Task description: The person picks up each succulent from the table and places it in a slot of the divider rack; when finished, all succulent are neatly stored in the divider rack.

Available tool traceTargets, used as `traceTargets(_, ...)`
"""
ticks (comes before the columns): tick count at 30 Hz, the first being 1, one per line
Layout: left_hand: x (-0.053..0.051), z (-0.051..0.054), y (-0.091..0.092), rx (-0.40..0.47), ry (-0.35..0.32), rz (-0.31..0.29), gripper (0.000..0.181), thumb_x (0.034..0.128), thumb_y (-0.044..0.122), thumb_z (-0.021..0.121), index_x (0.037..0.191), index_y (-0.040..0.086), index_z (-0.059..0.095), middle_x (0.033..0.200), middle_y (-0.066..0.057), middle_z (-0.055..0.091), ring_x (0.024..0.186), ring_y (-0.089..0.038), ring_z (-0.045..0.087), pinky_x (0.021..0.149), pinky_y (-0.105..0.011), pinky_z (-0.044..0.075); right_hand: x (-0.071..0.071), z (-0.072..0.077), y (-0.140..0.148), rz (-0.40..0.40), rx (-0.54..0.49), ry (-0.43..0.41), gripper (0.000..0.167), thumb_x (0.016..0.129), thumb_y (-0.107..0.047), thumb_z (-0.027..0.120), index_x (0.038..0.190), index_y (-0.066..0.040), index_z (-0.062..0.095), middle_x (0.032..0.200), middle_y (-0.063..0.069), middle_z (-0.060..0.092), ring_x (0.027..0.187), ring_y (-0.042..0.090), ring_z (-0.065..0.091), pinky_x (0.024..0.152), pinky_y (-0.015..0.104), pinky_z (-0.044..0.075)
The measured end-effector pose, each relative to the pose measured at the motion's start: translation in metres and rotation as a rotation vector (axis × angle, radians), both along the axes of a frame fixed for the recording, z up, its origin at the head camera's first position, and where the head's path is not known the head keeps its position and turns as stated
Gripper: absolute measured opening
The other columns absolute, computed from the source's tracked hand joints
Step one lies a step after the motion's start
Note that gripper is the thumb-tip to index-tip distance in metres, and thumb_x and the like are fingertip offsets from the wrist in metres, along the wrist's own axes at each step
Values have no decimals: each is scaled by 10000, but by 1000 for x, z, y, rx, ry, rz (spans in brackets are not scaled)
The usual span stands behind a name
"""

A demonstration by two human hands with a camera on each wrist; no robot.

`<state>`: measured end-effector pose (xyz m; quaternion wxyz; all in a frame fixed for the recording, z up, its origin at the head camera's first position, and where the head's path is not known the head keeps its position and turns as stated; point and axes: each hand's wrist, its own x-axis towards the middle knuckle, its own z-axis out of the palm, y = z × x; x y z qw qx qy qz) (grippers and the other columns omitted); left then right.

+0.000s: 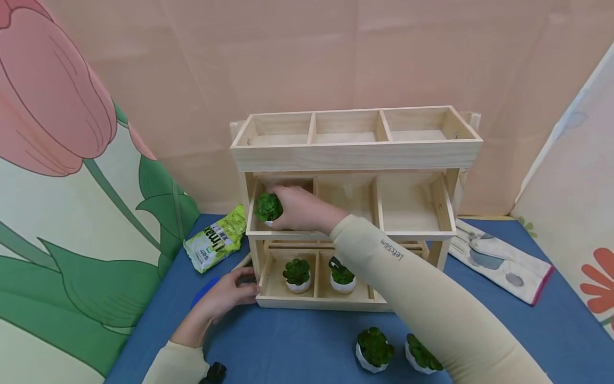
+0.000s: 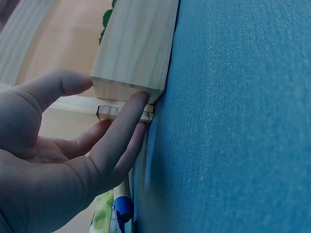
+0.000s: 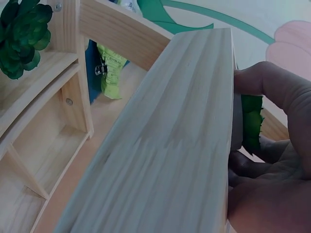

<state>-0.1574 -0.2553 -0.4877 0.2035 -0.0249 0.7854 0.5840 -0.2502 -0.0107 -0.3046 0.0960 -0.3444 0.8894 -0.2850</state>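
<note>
My right hand (image 1: pixel 304 210) grips a small potted succulent (image 1: pixel 268 207) in the left compartment of the middle tier of a wooden shelf (image 1: pixel 355 159). Its white pot is mostly behind the fingers; in the right wrist view a pale wooden board (image 3: pixel 170 136) hides part of it. The left hand (image 1: pixel 224 295) holds the left end of the bottom tier, thumb and fingertips at the corners of its end face (image 2: pixel 126 90). Two succulents stand in that tier, a left one (image 1: pixel 297 274) and another one (image 1: pixel 342 277) beside it, partly behind the right sleeve.
Two more potted succulents, one (image 1: pixel 374 349) and another (image 1: pixel 422 354) by the right forearm, stand on the blue tabletop (image 1: pixel 283 346). A green packet (image 1: pixel 217 240) lies left of the shelf, near a blue-ended handle (image 2: pixel 123 206). Patterned gloves (image 1: pixel 501 258) lie on the right.
</note>
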Motion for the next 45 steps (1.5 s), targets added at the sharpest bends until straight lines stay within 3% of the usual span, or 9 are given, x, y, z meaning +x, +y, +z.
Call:
traceTargets(10, 1, 2, 1, -9, -4, 9, 752, 1001, 162, 718, 1607, -61, 332, 1593, -320, 423, 1293, -397, 682, 1006, -461, 654, 3, 0, 2, 10, 9, 9, 698, 946, -202, 803, 1546, -49, 480, 1392, 123, 673, 1172, 213, 673, 1026, 383, 602)
traceTargets(18, 1, 2, 1, 4, -2, 9, 756, 1000, 158, 716, 1609, -63, 326, 1593, -324, 422, 1313, -411, 667, 1006, -457, 655, 7, 5, 6, 12, -17, -28, 789, 919, -160, 811, 1599, -55, 425, 1604, 103, 555, 1416, 244, 582, 1212, 414, 507)
traceTargets(22, 1, 0, 1, 6, -6, 9, 764, 999, 165, 720, 1610, -63, 322, 1591, -326, 423, 1299, -406, 680, 1006, -456, 655, 10, 7, 11, 22, -43, -37, 788, 917, -160, 808, 1598, -50, 425, 1607, 99, 558, 1482, 253, 540, 1260, 412, 461)
traceTargets(34, 2, 2, 2, 1, -4, 20, 753, 998, 152, 710, 1607, -67, 325, 1597, -328, 413, 1283, -403, 686, 1003, -456, 655, 26, 13, 31, -2, -109, -60, 785, 931, -194, 821, 1608, -82, 441, 1605, 76, 553, 1495, 252, 525, 1266, 438, 460)
traceTargets(45, 2, 3, 5, -17, -10, 46, 756, 982, 145, 720, 1602, -66, 342, 1594, -325, 419, 1291, -406, 676, 994, -454, 658, 46, 13, 72, -16, -180, -60, 771, 944, -202, 806, 1606, -64, 434, 1630, 139, 515, 1491, 326, 526, 1222, 501, 509)
